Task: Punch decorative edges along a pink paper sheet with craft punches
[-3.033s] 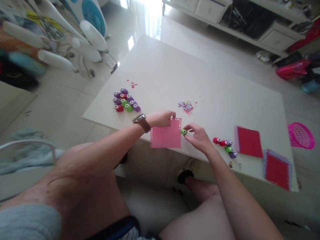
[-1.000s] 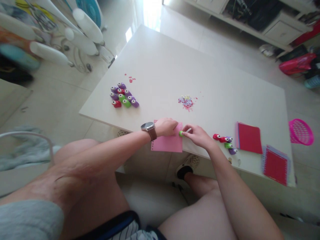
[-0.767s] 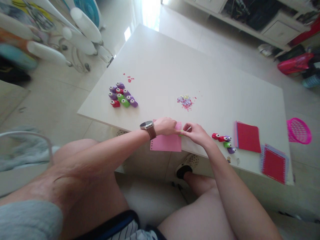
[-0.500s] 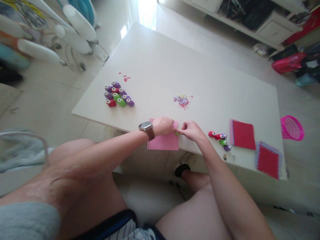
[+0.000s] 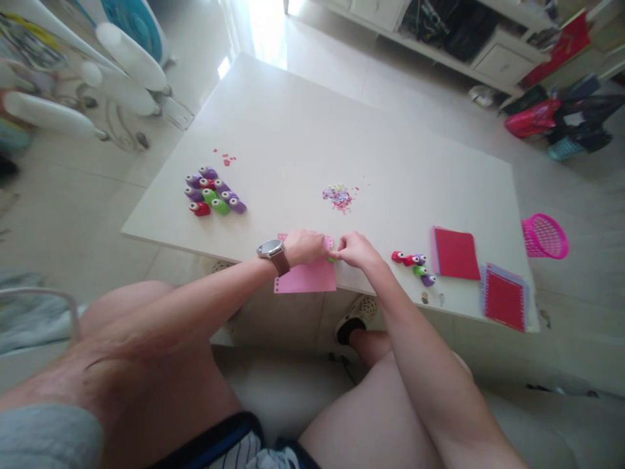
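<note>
A sheet of pink paper [image 5: 306, 279] with small punched holes along its edges lies at the near edge of the table, partly jutting over it. My left hand [image 5: 307, 247], with a watch on its wrist, is closed on the paper's upper right part. Against the paper's right edge sits a green craft punch [image 5: 331, 259], mostly hidden by my fingers. My right hand [image 5: 357, 250] has its fingers bent around the punch, close to my left fingertips. Loose punched-out bits of paper [image 5: 340, 198] form a small heap beyond my hands.
Several purple, red and green craft punches [image 5: 215, 192] stand at the left, near a few red scraps [image 5: 227, 159]. More punches [image 5: 414, 262] are on the right, beside a red paper stack [image 5: 456, 254] and punched red sheets [image 5: 505, 297]. A pink basket [image 5: 545, 236] is beyond the table.
The view has swung slightly, so the table and everything on it appear farther left. Both hands keep their places at the paper's right edge, with no clear change in hold.
</note>
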The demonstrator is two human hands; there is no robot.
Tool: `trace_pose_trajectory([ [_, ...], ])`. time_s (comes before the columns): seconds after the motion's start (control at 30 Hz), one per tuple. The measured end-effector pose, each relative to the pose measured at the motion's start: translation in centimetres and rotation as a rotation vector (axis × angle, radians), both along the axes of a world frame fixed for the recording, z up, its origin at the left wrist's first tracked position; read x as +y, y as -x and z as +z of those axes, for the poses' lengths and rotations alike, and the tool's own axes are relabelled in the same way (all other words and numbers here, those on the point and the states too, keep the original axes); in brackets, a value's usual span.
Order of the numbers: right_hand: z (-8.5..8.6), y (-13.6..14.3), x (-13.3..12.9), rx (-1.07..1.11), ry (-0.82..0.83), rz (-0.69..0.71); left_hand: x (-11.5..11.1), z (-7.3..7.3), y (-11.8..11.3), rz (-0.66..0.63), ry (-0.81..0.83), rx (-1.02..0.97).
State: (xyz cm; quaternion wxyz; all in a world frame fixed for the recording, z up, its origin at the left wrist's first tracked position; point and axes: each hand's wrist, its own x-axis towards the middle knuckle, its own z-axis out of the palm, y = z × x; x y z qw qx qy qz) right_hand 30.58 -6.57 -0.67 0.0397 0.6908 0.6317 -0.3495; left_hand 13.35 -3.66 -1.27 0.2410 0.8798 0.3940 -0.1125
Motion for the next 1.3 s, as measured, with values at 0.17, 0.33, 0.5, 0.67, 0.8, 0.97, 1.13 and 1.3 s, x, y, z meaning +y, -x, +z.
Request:
trace_pose_trajectory([
  [0.17,1.3,-1.9,0.6,0.016,0.068,0.025,0.3,-1.0,0.6,-0.06,-0.003,-0.063],
  [0.33,1.9,-3.8,0.4,0.058,0.022,-0.023,0.3,-1.3,1.2,-0.081,-0.015,-0.085],
  [0.5,1.2,-3.2,-0.3,0.061,-0.08,0.116,0.3,-1.6,1.2,-0.071,-0.012,-0.091],
  [0.67,1.3,-3.3,-0.5,-0.034,-0.129,0.208,0.2,-2.0,1.1,-0.073,-0.034,-0.093],
  [0.8,1.3,-4.8,-0.5,-0.19,-0.137,0.203,0.0,-1.9,1.1,-0.06,-0.036,-0.09],
  [0.97,1.5,-5.3,-0.5,0.001,-0.126,0.199,-0.1,-1.7,1.1,-0.05,-0.048,-0.091],
  [1.13,2.2,-4.6,-0.4,0.207,-0.07,0.217,0.0,-1.7,1.1,-0.062,-0.045,-0.096],
  [1.3,1.9,-4.5,-0.5,0.206,-0.03,0.237,-0.1,-1.8,1.1,-0.061,-0.049,-0.088],
])
